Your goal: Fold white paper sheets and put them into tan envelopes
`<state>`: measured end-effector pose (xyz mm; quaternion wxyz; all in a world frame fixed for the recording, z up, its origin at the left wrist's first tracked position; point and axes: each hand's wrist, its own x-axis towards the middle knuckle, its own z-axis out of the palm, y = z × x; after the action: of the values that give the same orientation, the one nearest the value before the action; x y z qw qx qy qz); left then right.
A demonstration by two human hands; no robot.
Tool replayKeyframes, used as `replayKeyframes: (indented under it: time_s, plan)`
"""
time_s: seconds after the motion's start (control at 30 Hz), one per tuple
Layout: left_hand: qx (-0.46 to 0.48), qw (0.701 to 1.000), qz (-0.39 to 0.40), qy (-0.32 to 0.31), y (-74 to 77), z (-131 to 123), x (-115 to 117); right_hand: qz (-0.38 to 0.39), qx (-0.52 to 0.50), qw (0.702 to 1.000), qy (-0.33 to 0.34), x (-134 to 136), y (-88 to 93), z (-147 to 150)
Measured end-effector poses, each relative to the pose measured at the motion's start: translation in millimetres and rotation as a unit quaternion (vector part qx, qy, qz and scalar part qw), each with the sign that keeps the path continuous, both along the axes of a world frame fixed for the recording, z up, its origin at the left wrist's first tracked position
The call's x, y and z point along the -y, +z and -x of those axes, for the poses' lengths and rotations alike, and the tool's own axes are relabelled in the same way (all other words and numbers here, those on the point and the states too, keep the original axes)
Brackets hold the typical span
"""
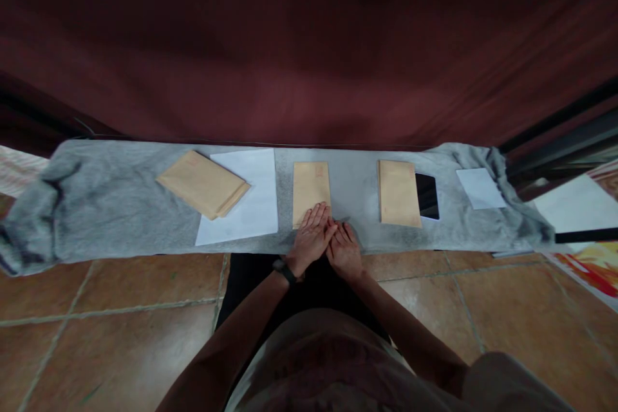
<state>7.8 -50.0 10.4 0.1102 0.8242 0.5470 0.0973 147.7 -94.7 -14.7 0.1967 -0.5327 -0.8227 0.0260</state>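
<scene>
Just below the centre of the frame, a brown envelope (309, 185) lies flat on the cloth-covered table (355, 170). The left hand (311, 238) rests over its lower right part, fingers straight, its grip released; the right hand (344, 250) sits against the left, fingers extended too, seemingly grasping nothing. The envelope should prove light, bendy and easily creased (paper, by its look), perhaps prone to sliding. Its uncovered upper edge would likely offer the best hold, pinched lightly between thumb and fingers.
</scene>
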Motion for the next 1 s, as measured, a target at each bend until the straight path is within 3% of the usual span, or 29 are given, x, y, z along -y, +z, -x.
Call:
replayKeyframes:
  time_s: [0.37, 0.63, 0.83, 1.0]
  plan:
    - [0.006, 0.999, -0.034, 0.004, -13.7, 2, -80, 0.028, -0.021, 0.999, -0.005, -1, 5.1, 0]
    - [-0.004, 0.999, -0.007, 0.032, -6.0, 0, -122, 0.037, -0.002, 0.999, -0.005, -1, 8.1, 1]
    - [-0.012, 0.998, 0.023, 0.051, 0.9, 0, -139, 0.030, 0.011, 0.999, -0.010, 0, 5.5, 2]
    - [-0.030, 0.997, 0.054, 0.040, 6.3, 5, -124, 0.017, 0.003, 1.000, -0.014, 1, 2.2, 3]
